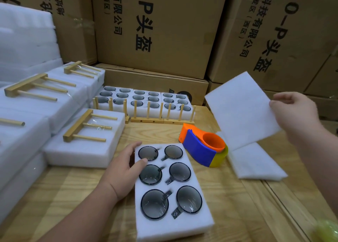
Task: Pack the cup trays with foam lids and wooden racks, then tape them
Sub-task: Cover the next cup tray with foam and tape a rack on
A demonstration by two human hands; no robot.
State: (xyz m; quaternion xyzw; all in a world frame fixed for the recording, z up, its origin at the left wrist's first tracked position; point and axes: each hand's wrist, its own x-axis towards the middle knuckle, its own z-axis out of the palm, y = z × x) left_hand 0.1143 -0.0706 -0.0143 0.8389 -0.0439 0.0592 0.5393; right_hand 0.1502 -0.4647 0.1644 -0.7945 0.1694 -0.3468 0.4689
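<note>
A white foam cup tray (198,219) with several grey glass cups lies on the wooden table in front of me. My left hand (124,166) rests on its left edge with the thumb on the tray top, fingers fairly straight. My right hand (294,113) pinches the right edge of a thin white foam lid (239,110) and holds it tilted in the air to the right of the tray. A blue, orange and yellow tape dispenser (203,148) lies just beyond the tray. Wooden racks (155,113) stand upright further back in front of more cup trays (144,97).
Packed foam trays with wooden racks taped on top (86,130) are stacked at the left. More foam lids (256,161) lie on the table at the right. Large cardboard boxes (155,31) wall off the back. A stack of foam sheets (25,37) fills the far left.
</note>
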